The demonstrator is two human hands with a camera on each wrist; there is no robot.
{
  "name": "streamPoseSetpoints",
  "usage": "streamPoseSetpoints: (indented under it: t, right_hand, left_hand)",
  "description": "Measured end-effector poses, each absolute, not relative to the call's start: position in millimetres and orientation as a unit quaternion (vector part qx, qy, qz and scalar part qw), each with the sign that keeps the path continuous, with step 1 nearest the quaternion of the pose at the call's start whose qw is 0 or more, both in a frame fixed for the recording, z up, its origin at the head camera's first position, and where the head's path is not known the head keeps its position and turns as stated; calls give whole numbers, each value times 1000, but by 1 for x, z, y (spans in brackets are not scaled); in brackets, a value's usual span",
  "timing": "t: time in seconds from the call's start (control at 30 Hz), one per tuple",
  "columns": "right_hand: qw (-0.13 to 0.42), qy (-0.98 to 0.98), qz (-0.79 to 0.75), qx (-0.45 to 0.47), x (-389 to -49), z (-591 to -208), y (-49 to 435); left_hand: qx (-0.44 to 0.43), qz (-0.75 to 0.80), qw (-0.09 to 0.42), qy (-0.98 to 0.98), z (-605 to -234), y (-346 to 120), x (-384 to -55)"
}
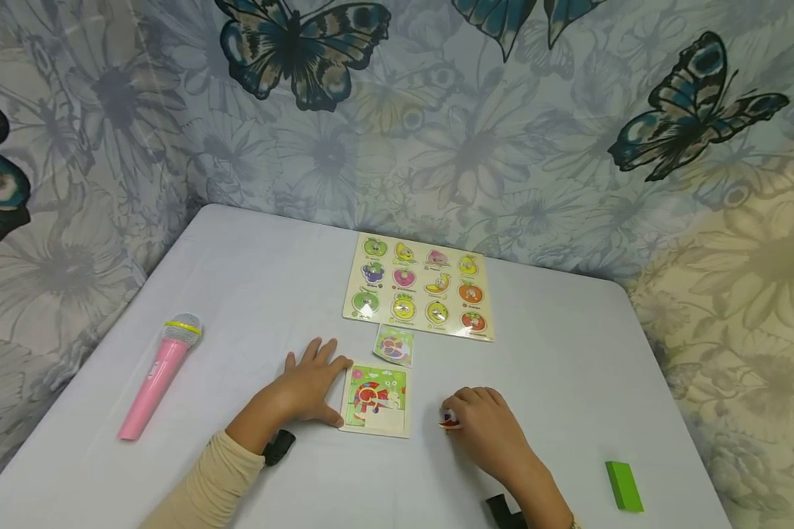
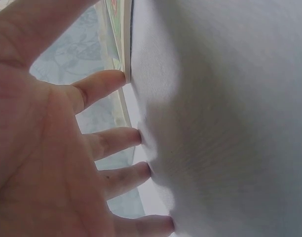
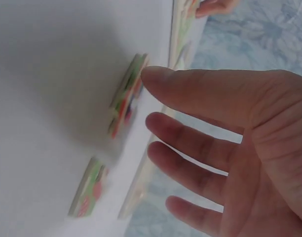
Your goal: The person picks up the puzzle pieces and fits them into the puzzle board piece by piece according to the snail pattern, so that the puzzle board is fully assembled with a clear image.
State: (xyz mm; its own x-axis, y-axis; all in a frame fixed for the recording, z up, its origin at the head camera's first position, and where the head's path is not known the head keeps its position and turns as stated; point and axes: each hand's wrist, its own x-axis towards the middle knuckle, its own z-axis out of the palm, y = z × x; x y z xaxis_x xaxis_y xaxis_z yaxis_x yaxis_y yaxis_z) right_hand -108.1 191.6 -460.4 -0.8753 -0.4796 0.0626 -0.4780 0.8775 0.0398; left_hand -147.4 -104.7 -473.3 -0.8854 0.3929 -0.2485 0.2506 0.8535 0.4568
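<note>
In the head view my left hand [image 1: 307, 386] is spread at the left side of a small square picture puzzle [image 1: 377, 400], thumb and forefinger touching its edge. The puzzle shows a red spiral on green, with a bare pale patch at its bottom. In the left wrist view the straight forefinger meets the puzzle's corner [image 2: 126, 54]; the other fingertips rest on the cloth. My right hand [image 1: 486, 426] hovers over a red-and-white puzzle piece [image 1: 450, 420]. Its thumb tip is at colourful pieces [image 3: 126, 101], with another piece [image 3: 89, 190] nearby. The right forefinger is mostly hidden.
A small picture card [image 1: 393, 345] lies behind the puzzle, with a fruit puzzle board [image 1: 420, 286] farther back. A pink toy microphone [image 1: 159, 378] lies at the left and a green block [image 1: 624, 486] at the right. A patterned wall [image 1: 437, 147] borders the white table [image 1: 258, 264].
</note>
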Motion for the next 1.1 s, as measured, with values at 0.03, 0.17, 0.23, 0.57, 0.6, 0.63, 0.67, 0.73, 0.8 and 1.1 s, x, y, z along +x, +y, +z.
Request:
streamPoseSetpoints:
  t: [0.03,0.17,0.23,0.57,0.6,0.63,0.67,0.73,0.8,1.1]
  right_hand:
    - [36,-968,-10,247,-107,-461,194]
    - [30,-970,-5,242,-105,-463,198]
    - [26,-970,-2,240,-104,-463,199]
    - [30,-971,3,238,-104,-466,201]
    - [30,-971,2,238,-103,-466,200]
    - [29,-971,1,238,-103,-466,200]
    - [28,-971,1,238,-103,-466,200]
    - [28,-970,-2,240,-103,-465,198]
    - [32,-968,-6,247,-104,-465,195]
    - [65,-945,12,322,-112,-457,154]
  left_hand:
    - [170,211,169,948,-473,-105,-147]
    - [170,212,167,948,-473,-105,-147]
    - [170,212,167,948,-473,-105,-147]
    - [169,212,167,948,-473,-104,-147]
    - [169,211,168,948,-473,-104,-147]
    - [170,211,168,948,-473,-104,-147]
    - [170,211,168,948,-473,-104,-148]
    - [171,211,170,947,-473,-104,-148]
    - [170,209,172,947,-473,-105,-148]
    - [167,209,172,948,-472,-105,-148]
